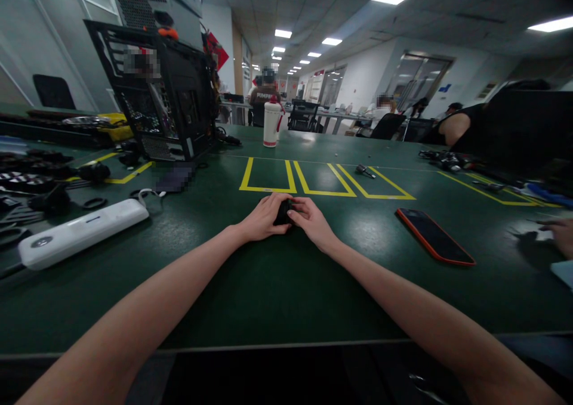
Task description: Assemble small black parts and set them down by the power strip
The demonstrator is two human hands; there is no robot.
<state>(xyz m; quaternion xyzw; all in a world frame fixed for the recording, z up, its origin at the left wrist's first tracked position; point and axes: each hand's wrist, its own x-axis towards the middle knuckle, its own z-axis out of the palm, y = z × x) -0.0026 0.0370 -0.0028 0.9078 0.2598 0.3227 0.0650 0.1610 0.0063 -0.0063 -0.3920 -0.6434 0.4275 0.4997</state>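
Note:
A small black object [283,213] is between my two hands, just in front of the yellow taped frames on the green table [277,291]. My left hand [265,219] curls round its left side, with the thumb low and the fingers over the top. On its right side, my right hand [312,220] presses thumb and fingers against it. Much of the object is covered by my fingers, and its exact kind cannot be made out. Beyond my hands, a small dark part [365,171] lies at the rightmost of the three middle taped frames.
An orange-edged phone [434,237] lies to the right, a white power strip [85,231] to the left. A black computer case [174,95] and a white cup [271,124] stand farther back. Another person's hand [559,235] shows at the right edge.

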